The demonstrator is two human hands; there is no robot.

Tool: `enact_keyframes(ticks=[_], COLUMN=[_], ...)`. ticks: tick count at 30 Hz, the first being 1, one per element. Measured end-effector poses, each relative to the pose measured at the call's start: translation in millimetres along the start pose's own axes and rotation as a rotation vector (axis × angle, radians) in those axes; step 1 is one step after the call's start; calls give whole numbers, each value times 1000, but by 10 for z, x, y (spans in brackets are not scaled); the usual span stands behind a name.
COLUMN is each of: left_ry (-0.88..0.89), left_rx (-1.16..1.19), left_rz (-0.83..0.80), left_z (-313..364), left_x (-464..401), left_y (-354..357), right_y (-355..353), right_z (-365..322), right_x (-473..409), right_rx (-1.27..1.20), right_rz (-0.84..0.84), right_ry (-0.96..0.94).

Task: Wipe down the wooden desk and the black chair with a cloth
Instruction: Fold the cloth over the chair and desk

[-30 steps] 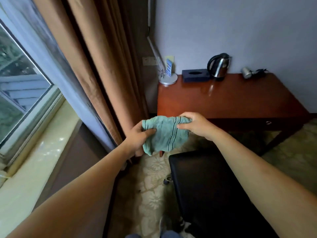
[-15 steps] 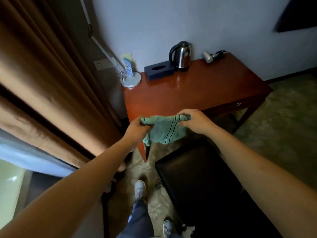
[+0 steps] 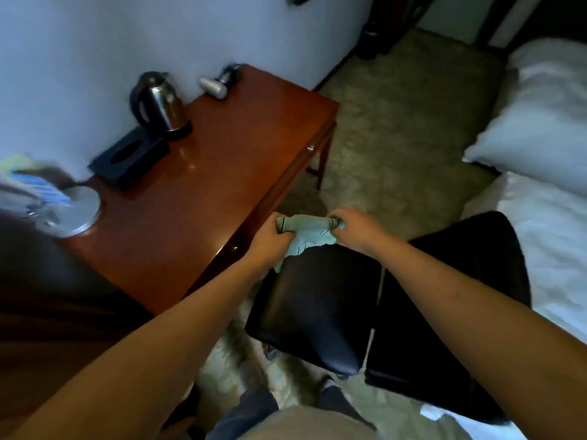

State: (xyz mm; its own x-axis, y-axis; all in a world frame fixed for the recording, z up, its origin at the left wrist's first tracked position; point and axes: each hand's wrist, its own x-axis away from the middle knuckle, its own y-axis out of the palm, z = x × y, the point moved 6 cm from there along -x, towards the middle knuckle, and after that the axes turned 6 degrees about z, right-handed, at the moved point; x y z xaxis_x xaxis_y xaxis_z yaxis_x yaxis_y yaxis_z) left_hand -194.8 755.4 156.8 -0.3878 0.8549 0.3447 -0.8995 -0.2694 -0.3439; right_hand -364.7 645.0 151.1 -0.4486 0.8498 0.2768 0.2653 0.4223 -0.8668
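While the view has swung from the window curtains toward the bed, both hands still hold the green cloth (image 3: 307, 234) stretched between them: left hand (image 3: 272, 238) gripping one end, right hand (image 3: 355, 228) pinching the other. It now hangs above the black chair (image 3: 324, 300), beside the wooden tabletop (image 3: 203, 173); wiping seems not yet begun.

Green striped cloth (image 3: 306, 234) hangs bunched over black chair (image 3: 320, 306) beside wooden desk (image 3: 203, 173).
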Motion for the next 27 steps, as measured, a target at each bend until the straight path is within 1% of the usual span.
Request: enact_keyframes(ticks=[4,6,9,13,15,17,22,25,27], left_ry=[-39,-63,-147,-342,-384,-429,-476,-452,-441], left_rx=[22,22,26,41,47,57,11,-49,-73], left_rz=[-213,-327,-457,-545,-555,-546,-502,-501,-505], left_z=[90,122,115,-6,-44,-44,-27,-17,30], left_x=[22,140,421,857,1073,1288,1546,1574,1610], left_y=[900,1466,2205,3012,3373,3675,4123,4281,4355], right_y=[-212,-324,-424,-473,-440,-369,-301,-320,-331], right_z=[797,1231,1811,2481,2788,3044,3390,3530,3595], right_x=[431,725,1084,1502,1688,1819,1934,1997,2031], right_rx=[156,294,519,648,627,533,317,176,135], right_rz=[51,53,26,-37,-87,-94,100,224,275], right_ry=[175,248,285,291,299,281,118,34,-2])
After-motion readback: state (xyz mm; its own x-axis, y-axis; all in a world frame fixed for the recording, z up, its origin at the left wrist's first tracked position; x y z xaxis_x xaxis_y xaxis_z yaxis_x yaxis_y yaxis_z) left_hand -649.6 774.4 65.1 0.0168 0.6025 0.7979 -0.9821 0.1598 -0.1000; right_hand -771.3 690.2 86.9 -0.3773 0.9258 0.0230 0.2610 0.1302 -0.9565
